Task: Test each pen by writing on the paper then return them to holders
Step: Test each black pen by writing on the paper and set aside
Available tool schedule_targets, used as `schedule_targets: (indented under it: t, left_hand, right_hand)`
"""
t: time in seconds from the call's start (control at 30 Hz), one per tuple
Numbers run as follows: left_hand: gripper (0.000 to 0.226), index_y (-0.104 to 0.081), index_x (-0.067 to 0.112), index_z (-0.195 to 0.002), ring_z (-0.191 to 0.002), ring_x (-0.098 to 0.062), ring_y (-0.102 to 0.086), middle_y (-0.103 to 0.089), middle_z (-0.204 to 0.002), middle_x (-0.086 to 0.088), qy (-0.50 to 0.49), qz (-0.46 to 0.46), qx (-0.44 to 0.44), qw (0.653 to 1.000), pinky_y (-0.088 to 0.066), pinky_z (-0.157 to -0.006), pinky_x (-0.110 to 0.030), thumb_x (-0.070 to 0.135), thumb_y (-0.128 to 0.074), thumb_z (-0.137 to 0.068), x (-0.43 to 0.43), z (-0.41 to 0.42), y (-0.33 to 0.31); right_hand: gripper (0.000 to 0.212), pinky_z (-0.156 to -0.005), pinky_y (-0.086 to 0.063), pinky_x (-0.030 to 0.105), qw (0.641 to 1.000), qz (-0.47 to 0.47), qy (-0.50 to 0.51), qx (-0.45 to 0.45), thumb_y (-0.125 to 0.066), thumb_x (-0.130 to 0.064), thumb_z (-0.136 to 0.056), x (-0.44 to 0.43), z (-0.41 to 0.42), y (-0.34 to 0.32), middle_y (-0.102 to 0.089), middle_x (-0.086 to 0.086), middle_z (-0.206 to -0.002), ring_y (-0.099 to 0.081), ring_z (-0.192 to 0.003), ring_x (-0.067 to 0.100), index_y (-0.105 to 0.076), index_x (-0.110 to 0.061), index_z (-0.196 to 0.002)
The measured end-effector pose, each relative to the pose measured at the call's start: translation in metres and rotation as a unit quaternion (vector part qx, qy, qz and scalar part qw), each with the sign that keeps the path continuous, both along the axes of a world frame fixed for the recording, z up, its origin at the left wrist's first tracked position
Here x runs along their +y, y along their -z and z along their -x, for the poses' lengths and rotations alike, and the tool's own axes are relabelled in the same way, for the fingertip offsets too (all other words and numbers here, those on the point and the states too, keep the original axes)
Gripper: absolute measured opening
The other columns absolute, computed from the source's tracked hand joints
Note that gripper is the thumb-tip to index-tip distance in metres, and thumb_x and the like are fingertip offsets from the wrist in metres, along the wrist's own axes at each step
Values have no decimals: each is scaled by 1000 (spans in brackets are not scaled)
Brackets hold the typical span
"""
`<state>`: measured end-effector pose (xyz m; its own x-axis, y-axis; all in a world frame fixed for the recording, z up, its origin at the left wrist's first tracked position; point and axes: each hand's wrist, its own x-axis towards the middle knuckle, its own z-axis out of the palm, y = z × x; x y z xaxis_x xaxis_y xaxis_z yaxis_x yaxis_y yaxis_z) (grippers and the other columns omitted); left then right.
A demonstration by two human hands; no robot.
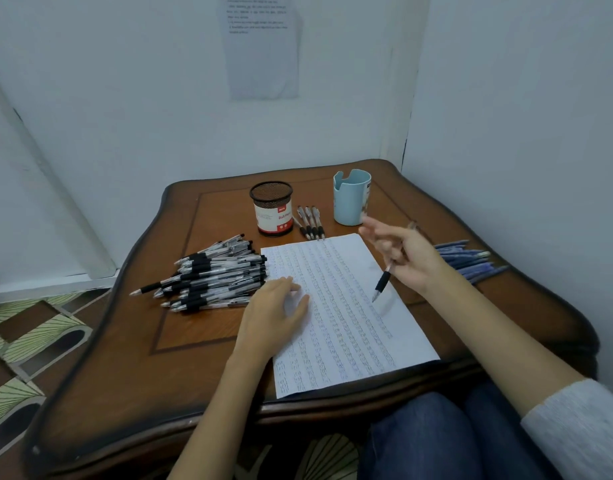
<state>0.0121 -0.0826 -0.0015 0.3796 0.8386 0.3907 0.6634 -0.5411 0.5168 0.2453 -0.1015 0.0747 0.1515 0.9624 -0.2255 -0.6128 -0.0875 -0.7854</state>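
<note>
Right hand (407, 258) hangs above the right edge of the paper (350, 323), gripping a black-grip pen (383, 282) while its foremost fingers stretch out loosely toward the back of the surface (125, 358); exactly which fingers clamp the barrel cannot be told. The pen's long axis runs from upper right down to lower left, its tip aimed at the sheet and poised just above it, its other end poking out behind the hand. The paper is already covered with rows of test marks.

Left hand (273, 317) lies flat with spread fingers on the sheet's left margin, pinning it.

Of the two holders, the pale blue cup (350, 199) stands just beyond the right hand's outstretched fingers, far nearer than the mesh holder (272, 209) further left. Judging by this, the right hand is the one to write or to drop the pen in.

Four pens (311, 221) lie between the holders; a heap of black-grip pens (215, 275) sits left of the paper, and blue pens (467, 259) lie to its right.
</note>
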Motion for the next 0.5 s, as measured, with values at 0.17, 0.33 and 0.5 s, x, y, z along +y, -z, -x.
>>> schedule_targets:
  t: [0.17, 0.33, 0.5]
  left_hand:
    - [19, -70, 11, -101, -98, -13, -60, -68, -104, 0, -1, -37, 4, 999, -45, -79, -23, 25, -61, -91, -4, 1, 0]
    - [18, -71, 13, -99, -98, -11, -60, -70, -101, 3, -2, -35, 4, 999, -45, -78, -23, 25, -61, -91, -4, 2, 1]
    - [18, -72, 15, -100, -101, -9, -59, -69, -104, 4, -8, -21, 4, 1000, -44, -79, -22, 25, -60, -92, -4, 2, 1]
  right_hand:
    - [59, -42, -44, 20, 993, 89, -65, -46, -31, -46, -101, -23, -4, 15, -67, 14, -73, -54, -56, 15, -68, 1, -102]
    - [28, -34, -33, 13, 987, 76, -47, -130, -72, -33, -78, -43, -8, 31, -54, 3, -55, -42, -41, 5, -63, -7, -79]
    - [39, -29, -18, 15, 968, 61, 36, -242, -60, -44, -90, -59, -2, 43, -46, 3, -42, -31, -32, 9, -49, -13, -70]
